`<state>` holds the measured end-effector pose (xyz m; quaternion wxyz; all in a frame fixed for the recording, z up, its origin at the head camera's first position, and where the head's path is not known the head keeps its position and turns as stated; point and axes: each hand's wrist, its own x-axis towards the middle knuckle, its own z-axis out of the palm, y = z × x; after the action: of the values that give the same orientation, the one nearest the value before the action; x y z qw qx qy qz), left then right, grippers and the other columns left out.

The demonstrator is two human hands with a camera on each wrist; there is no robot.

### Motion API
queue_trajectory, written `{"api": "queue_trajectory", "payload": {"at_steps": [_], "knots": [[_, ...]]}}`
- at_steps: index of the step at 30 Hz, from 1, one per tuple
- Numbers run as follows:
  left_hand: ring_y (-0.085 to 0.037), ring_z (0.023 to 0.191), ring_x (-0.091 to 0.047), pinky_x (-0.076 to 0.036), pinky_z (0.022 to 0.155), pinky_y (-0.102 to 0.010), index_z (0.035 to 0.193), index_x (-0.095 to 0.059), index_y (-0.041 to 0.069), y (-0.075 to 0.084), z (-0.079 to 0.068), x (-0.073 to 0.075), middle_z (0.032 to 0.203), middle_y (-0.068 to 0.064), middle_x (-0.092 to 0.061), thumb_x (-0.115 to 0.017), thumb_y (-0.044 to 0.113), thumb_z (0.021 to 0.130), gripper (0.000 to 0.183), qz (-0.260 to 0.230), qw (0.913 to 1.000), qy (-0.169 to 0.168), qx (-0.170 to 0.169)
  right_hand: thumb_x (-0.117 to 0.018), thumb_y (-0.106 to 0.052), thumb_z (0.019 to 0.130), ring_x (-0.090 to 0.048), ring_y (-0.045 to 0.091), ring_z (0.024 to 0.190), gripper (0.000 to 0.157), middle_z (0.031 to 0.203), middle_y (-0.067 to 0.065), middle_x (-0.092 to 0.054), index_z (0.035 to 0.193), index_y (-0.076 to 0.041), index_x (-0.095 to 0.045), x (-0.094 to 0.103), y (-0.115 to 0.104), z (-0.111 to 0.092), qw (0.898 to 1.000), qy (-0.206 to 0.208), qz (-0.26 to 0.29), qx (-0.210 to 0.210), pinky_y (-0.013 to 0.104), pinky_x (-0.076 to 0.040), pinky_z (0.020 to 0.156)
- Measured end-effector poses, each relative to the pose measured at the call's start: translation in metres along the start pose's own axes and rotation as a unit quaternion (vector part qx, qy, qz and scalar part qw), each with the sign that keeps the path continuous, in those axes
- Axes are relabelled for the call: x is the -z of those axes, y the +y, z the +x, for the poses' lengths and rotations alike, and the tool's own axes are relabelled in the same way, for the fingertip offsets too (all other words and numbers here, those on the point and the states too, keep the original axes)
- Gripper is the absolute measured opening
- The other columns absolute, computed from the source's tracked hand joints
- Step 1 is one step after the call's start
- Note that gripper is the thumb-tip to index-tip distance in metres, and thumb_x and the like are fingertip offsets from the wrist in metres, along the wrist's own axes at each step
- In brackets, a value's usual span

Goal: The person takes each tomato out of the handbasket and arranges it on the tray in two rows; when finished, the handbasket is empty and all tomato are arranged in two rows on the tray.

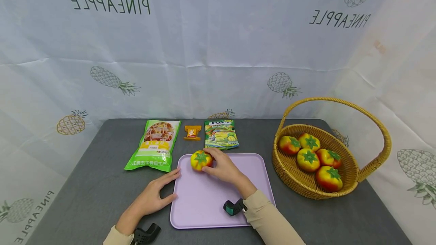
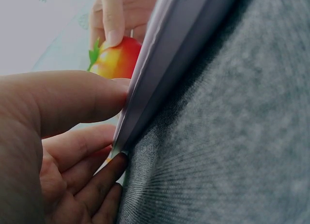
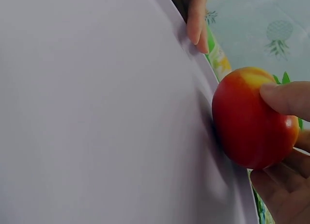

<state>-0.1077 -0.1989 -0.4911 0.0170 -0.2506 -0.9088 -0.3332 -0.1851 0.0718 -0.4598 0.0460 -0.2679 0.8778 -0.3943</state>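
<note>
My right hand [image 1: 223, 166] grips a red-and-yellow tomato [image 1: 200, 160] with a green leafy top, thumb on one side and fingers on the other. It sits at the far left corner of the light purple tray [image 1: 218, 203]. In the right wrist view the tomato [image 3: 249, 120] is close against the tray's surface by its rim. My left hand [image 1: 154, 196] rests at the tray's left edge, thumb and fingers spread and fairly straight. The left wrist view has its thumb and fingertips right at the tray rim [image 2: 160, 64].
Right of the tray stands a wicker basket [image 1: 296, 184] with a tall handle and several similar tomatoes [image 1: 308, 160]. Behind the tray lie a green snack bag [image 1: 154, 146], a small orange packet [image 1: 192, 132] and a green FOX'S bag [image 1: 221, 134]. A pineapple-print curtain [image 1: 218, 48] hangs behind the table.
</note>
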Motion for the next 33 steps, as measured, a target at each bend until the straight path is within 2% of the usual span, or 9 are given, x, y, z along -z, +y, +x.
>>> {"api": "queue_trajectory", "payload": {"at_steps": [8, 19, 33], "knots": [[-0.024, 0.131, -0.046, -0.042, 0.102, -0.046, 0.136, -0.053, 0.014, 0.0004, -0.0004, 0.0004, 0.146, 0.002, -0.045, -0.072, 0.024, 0.081, 0.059, -0.001, 1.0000, 0.001, -0.002, -0.071, -0.026, 0.084, -0.050, 0.024, 0.125, 0.063, 0.139, 0.009, -0.049, 0.139, -0.008, -0.045, -0.0009, -0.0007, 0.0001, 1.000, -0.009, -0.002, -0.008, 0.040, -0.042, 0.105], [-0.024, 0.131, -0.046, -0.042, 0.102, -0.047, 0.136, -0.053, 0.014, 0.0018, 0.0000, 0.0012, 0.146, 0.001, -0.045, -0.072, 0.024, 0.081, 0.059, -0.003, 1.0000, 0.000, 0.001, -0.073, -0.027, 0.082, -0.047, 0.029, 0.127, 0.071, 0.141, 0.013, -0.047, 0.141, -0.004, -0.042, -0.0008, -0.0033, -0.0002, 1.000, -0.018, 0.007, -0.007, 0.045, -0.039, 0.106], [-0.023, 0.130, -0.047, -0.043, 0.102, -0.045, 0.136, -0.053, 0.014, -0.0011, -0.0001, 0.0007, 0.146, 0.001, -0.046, -0.072, 0.024, 0.081, 0.059, -0.002, 0.9999, 0.006, -0.011, -0.075, -0.034, 0.080, -0.043, 0.029, 0.132, 0.082, 0.146, 0.012, -0.041, 0.146, -0.006, -0.034, 0.0008, -0.0053, -0.0028, 0.998, -0.060, -0.007, -0.024, 0.047, -0.034, 0.110]]}}
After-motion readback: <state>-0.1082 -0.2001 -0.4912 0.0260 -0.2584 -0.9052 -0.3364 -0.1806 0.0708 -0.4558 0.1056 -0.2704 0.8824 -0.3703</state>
